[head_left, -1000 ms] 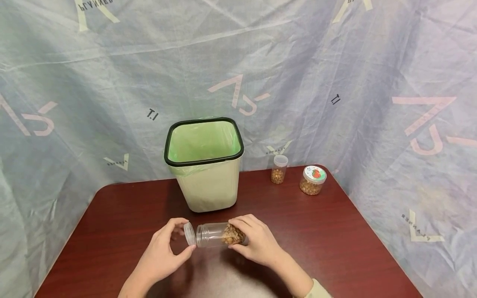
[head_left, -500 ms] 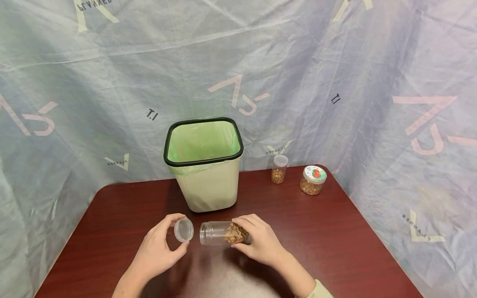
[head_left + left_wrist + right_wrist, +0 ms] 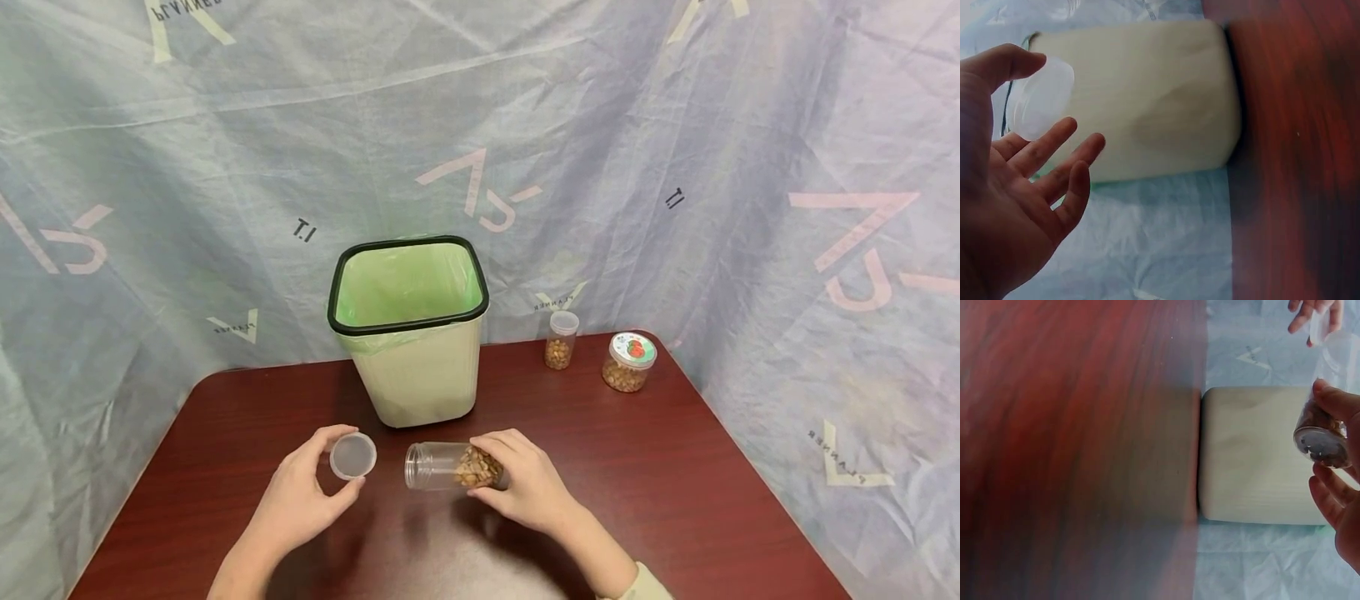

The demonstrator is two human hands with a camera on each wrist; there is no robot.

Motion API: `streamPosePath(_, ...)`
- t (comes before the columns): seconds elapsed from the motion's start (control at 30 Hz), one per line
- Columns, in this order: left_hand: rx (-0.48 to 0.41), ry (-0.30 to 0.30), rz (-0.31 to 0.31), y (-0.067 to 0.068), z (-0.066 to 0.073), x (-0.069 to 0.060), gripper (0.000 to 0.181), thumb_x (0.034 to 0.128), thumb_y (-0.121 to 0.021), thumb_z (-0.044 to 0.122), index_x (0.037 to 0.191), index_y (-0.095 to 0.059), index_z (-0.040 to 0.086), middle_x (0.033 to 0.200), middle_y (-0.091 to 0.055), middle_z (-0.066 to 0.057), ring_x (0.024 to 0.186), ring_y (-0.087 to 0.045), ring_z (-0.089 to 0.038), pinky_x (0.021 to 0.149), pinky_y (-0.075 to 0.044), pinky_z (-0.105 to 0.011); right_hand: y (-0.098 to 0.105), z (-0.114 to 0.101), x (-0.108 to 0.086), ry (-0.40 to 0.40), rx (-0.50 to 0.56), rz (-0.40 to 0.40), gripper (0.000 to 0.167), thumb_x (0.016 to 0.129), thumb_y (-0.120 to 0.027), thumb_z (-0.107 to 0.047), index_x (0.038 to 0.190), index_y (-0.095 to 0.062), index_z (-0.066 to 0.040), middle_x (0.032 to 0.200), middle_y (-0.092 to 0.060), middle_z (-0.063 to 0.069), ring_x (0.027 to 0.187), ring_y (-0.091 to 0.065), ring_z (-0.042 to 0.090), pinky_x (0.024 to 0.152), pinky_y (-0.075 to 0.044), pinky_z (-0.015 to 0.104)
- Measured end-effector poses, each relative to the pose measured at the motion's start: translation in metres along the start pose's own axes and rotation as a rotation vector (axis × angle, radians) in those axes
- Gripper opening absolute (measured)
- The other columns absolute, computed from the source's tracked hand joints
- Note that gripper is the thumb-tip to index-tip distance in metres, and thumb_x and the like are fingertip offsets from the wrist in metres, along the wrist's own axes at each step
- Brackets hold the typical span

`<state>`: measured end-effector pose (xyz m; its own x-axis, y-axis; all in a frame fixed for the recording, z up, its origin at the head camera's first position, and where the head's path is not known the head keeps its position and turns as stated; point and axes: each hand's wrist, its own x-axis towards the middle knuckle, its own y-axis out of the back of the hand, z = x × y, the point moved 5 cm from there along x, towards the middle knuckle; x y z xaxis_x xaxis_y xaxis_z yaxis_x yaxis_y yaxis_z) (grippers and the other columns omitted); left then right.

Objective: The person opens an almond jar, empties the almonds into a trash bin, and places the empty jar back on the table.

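Between thumb and fingers, my left hand (image 3: 298, 492) pinches a round translucent lid (image 3: 353, 456) by its rim; the left wrist view shows the lid (image 3: 1044, 97) with the other fingers spread beside it. My right hand (image 3: 525, 483) grips a clear plastic jar (image 3: 438, 465) by its base end. The jar lies sideways in the air, its uncapped mouth facing left towards the lid, a gap between them. Brown nut-like pieces (image 3: 476, 468) sit at the base end. From the right wrist view, the jar's bottom (image 3: 1322, 447) shows between thumb and fingers.
A cream trash bin (image 3: 420, 375) with a black rim and green liner stands behind the hands. At the back right are a small lidded jar (image 3: 559, 342) and a wider jar (image 3: 628, 362) with a printed lid, both partly filled. A dark red table (image 3: 630, 483) lies beneath, cloth behind.
The lid, close at the jar's mouth a second ago, has moved left with my left hand and turned its flat face to the head view. The jar has shifted slightly right.
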<state>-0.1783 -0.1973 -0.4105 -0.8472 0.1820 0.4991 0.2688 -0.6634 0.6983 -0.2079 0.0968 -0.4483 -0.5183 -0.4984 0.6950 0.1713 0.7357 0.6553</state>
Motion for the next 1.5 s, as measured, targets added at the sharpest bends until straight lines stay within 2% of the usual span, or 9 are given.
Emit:
streamPosePath(0.13,-0.011,-0.036,0.059,0.006,-0.009,0.002,0.067,0.0617,-0.091,0.013,0.121,-0.061,0.017,0.108,-0.057,0.007,0.091,-0.053,-0.005,0.068,-0.043,-0.018,0.000,0.000,0.001,-0.007,0.011,0.003,0.067,0.066,-0.090,-0.029,0.126,-0.062,-0.013,0.119,-0.061,-0.004,0.109,-0.055,0.011,0.093,-0.045,0.024)
streamPosePath(0.33,0.014,-0.071,0.132,0.015,-0.018,0.005,0.067,0.0587,-0.092,0.010,0.119,-0.063,0.012,0.104,-0.056,0.005,0.088,-0.048,-0.007,0.063,-0.035,-0.018,0.001,0.001,0.004,-0.011,0.018,0.010,0.067,0.067,-0.090,-0.029,0.126,-0.062,-0.014,0.119,-0.060,-0.004,0.109,-0.055,0.011,0.093,-0.045,0.025)
streamPosePath(0.47,0.052,-0.050,0.129,0.019,-0.025,0.007,0.065,0.0593,-0.090,0.010,0.118,-0.063,0.012,0.101,-0.056,0.005,0.088,-0.046,-0.007,0.065,-0.036,-0.019,0.003,0.002,0.004,-0.014,0.015,0.018,0.067,0.066,-0.090,-0.028,0.125,-0.062,-0.013,0.118,-0.061,-0.004,0.108,-0.055,0.011,0.093,-0.044,0.024)
streamPosePath(0.7,0.096,0.047,0.089,0.022,-0.048,0.008,0.061,0.0625,-0.089,0.013,0.118,-0.064,0.011,0.099,-0.056,0.006,0.089,-0.048,-0.009,0.069,-0.039,-0.024,0.004,0.005,0.003,-0.018,0.019,0.015,0.067,0.067,-0.090,-0.028,0.126,-0.062,-0.013,0.118,-0.061,-0.003,0.108,-0.055,0.012,0.093,-0.045,0.025)
streamPosePath(0.93,0.109,0.073,0.093,0.024,-0.064,0.008,0.059,0.0643,-0.090,0.019,0.116,-0.064,0.012,0.097,-0.058,0.007,0.085,-0.047,-0.008,0.059,-0.036,-0.020,0.004,0.008,0.003,-0.039,0.024,0.008,0.067,0.067,-0.090,-0.028,0.126,-0.062,-0.014,0.118,-0.060,-0.004,0.109,-0.055,0.011,0.093,-0.045,0.025)
streamPosePath(1.17,0.133,0.087,0.097,0.023,-0.077,0.010,0.056,0.0662,-0.090,0.028,0.114,-0.066,0.012,0.095,-0.059,0.006,0.085,-0.049,-0.009,0.067,-0.039,-0.022,0.005,0.011,0.003,-0.047,0.010,0.005,0.067,0.066,-0.090,-0.027,0.125,-0.062,-0.013,0.118,-0.061,-0.004,0.109,-0.055,0.012,0.092,-0.047,0.028)
streamPosePath(1.5,0.121,0.122,0.093,0.024,-0.095,0.010,0.053,0.0696,-0.089,0.027,0.114,-0.066,0.008,0.092,-0.058,0.000,0.082,-0.048,-0.013,0.065,-0.038,-0.022,0.004,0.012,0.004,-0.044,0.016,-0.004,0.066,0.067,-0.090,-0.026,0.125,-0.062,-0.012,0.117,-0.062,0.000,0.108,-0.057,0.015,0.092,-0.047,0.031)
